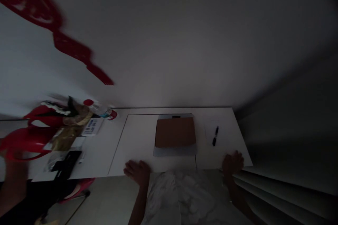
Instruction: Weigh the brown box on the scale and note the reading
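Note:
My left hand (137, 172) rests on the front edge of the white table (137, 137), left of a brown rectangular item (175, 132); its fingers look curled, but the dim picture hides whether anything is under them. That brown item lies on a larger pale grey flat thing (173, 152). Near the table's right front corner is my right hand (232, 163), dark and blurred, its fingers unclear. A black pen (216, 135) lies on a pale sheet (208, 134) just beyond it. Neither hand touches the brown item or the pen.
At the left stand a clear bottle with a red cap (101, 110), a white box (93, 127), red jug-like items (29, 140), a wrapped bouquet (76, 114) and black items (67, 163). Another person's arm (16, 179) reaches in. Dark folds (277, 197) hang at the right.

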Motion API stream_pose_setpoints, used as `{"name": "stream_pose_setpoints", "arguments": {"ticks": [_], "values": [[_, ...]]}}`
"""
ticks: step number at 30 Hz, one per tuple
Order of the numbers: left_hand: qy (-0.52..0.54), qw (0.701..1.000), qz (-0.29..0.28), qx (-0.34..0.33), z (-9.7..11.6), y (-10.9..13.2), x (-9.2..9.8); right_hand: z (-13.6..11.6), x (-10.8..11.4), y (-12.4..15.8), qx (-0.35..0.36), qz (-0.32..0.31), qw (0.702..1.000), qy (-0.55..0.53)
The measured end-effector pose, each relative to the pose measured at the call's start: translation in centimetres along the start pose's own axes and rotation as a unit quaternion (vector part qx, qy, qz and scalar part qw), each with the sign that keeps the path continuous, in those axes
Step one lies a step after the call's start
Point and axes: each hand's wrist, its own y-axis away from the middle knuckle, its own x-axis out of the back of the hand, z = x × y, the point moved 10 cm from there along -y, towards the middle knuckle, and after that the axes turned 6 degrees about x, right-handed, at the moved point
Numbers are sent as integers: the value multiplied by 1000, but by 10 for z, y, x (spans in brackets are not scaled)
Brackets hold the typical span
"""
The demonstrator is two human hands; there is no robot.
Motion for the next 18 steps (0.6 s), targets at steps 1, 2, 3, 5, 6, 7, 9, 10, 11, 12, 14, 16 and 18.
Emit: {"name": "stream_pose_setpoints", "arguments": {"ticks": [1,2,3,5,6,7,9,10,11,12,14,16,18], "values": [[1,1000,-4,2,-1,-1,-1,2,2,0,-9,14,1000,6],[2,1000,-6,7,-3,-2,-1,4,3,0,-16,25,999,14],[2,1000,-9,11,-4,-3,-1,6,3,0,-19,31,999,21],[1,1000,-7,23,-6,-4,-2,8,-2,0,-15,25,999,33],[-1,1000,-5,31,-6,-4,-2,10,-4,0,-11,22,999,38],[-5,999,-2,38,-7,-4,-3,12,-6,0,-6,22,999,42],[-14,999,5,51,-8,-3,-3,14,-8,1,5,30,999,43],[-19,998,13,60,-9,-1,-2,16,-7,2,9,35,998,42],[-26,997,18,66,-10,0,-2,17,-8,2,13,34,998,42],[-33,997,21,71,-11,1,-1,18,-9,3,16,28,998,44],[-53,995,18,80,-12,3,-1,19,-11,4,21,3,998,54],[-70,994,5,85,-12,4,-1,22,-12,7,20,-21,997,66],[-79,993,-7,90,-13,5,0,27,-15,9,13,-44,996,75]]}}
